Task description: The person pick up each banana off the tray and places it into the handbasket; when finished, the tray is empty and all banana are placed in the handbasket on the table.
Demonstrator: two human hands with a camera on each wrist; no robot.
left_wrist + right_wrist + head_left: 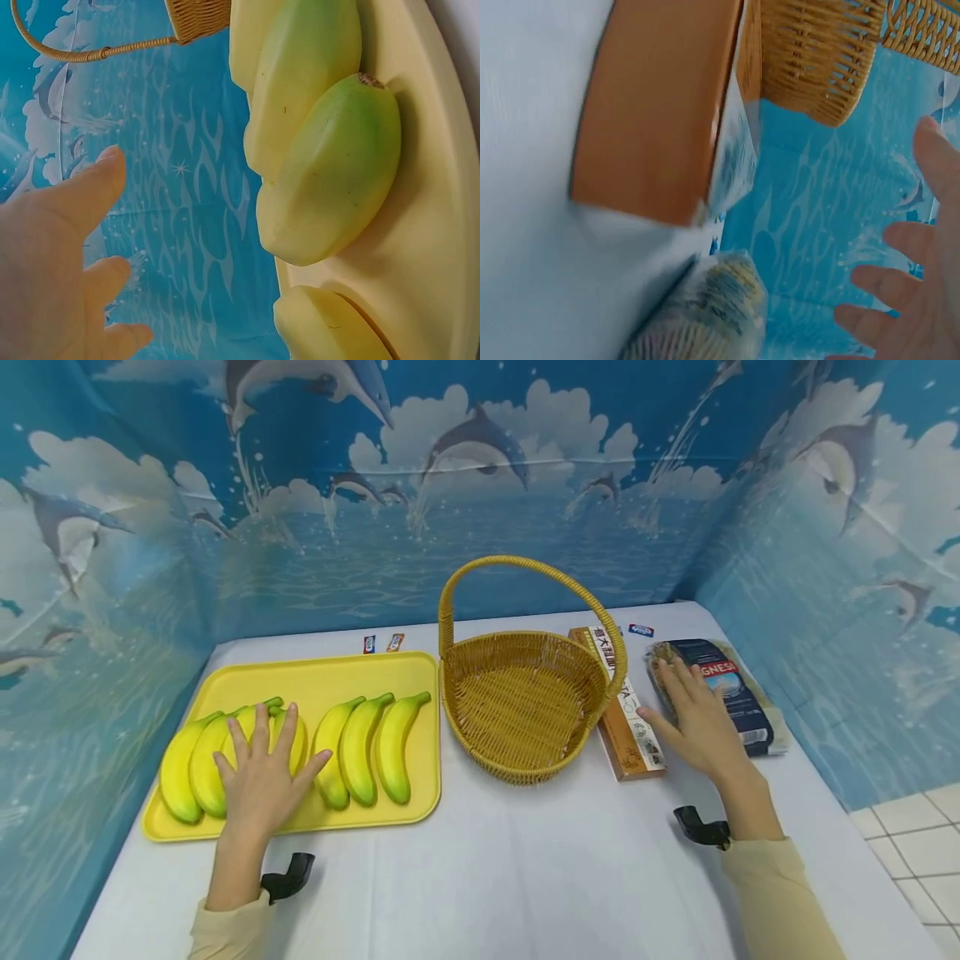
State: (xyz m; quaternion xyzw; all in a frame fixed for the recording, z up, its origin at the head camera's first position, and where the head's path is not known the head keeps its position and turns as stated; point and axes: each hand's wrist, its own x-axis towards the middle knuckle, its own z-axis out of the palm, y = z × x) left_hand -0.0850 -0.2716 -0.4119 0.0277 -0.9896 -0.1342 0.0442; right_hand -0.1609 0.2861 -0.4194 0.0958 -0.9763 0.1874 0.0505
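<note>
My left hand (262, 777) hovers with fingers spread above a yellow tray (315, 672) of several bananas (362, 752). In the left wrist view, air shows between that hand (52, 270) and the nearest banana (330, 172). Over at the right, my right hand (701, 727) is stretched out above a dark pasta packet (738, 702), its fingers apart and holding nothing. Left of it lies a long orange-brown pasta box (630, 735), partly behind a wicker basket (517, 693). The right wrist view has the box (652, 112) and the packet (712, 315) below the raised hand.
The basket's tall arched handle (536, 560) rises at the table's middle. Small wrapped packets (395, 642) lie behind the tray, and a blue one (641, 630) sits near the pasta box. A dolphin-print curtain (337, 552) encloses the white table (480, 877) on three sides.
</note>
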